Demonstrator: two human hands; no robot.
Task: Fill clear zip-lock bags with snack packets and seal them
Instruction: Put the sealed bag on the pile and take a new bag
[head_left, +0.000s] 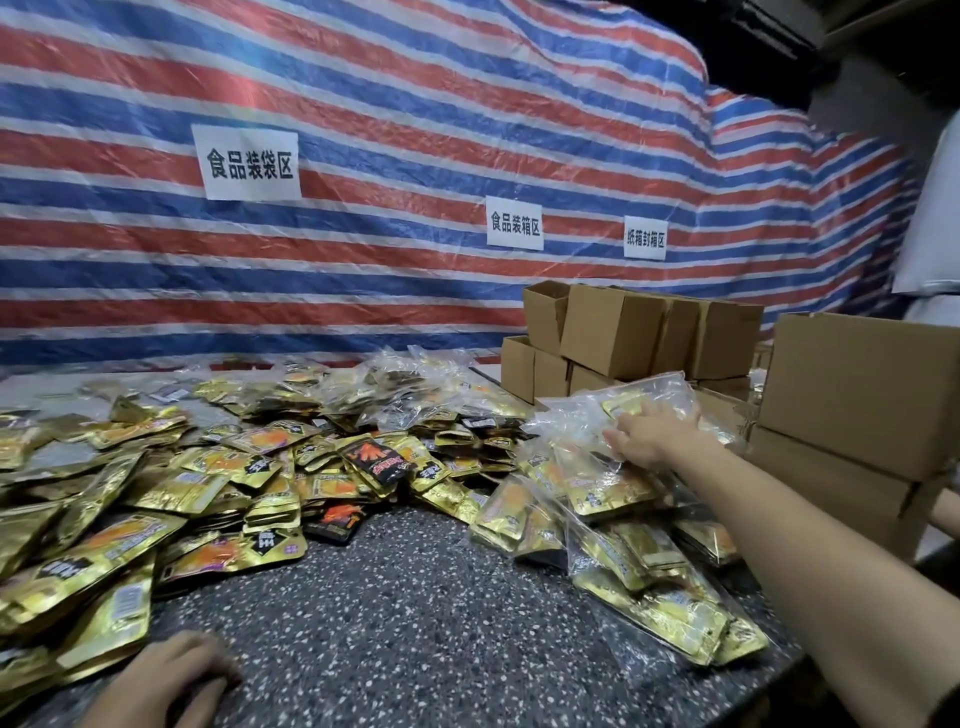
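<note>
The right hand reaches to the right-centre of the frame and rests on a clear plastic zip-lock bag filled with gold packets. That bag lies on top of a slumped pile of similar filled clear bags. Its fingers look stretched and slightly apart, laid on the bag rather than curled round it, though blur hides the thumb's grip. The left hand, at the lower left, rests on the dark speckled stone surface with fingers loosely bent, holding nothing visible, just beside the loose heap of gold foil snack packets.

The likely trouble is the pile: slick bags stacked unevenly slope toward the lower right edge, so 1 more on top could start a slide. Whether the top bag's zip is fully closed cannot be seen; a partly pressed seal would spill packets.
</note>
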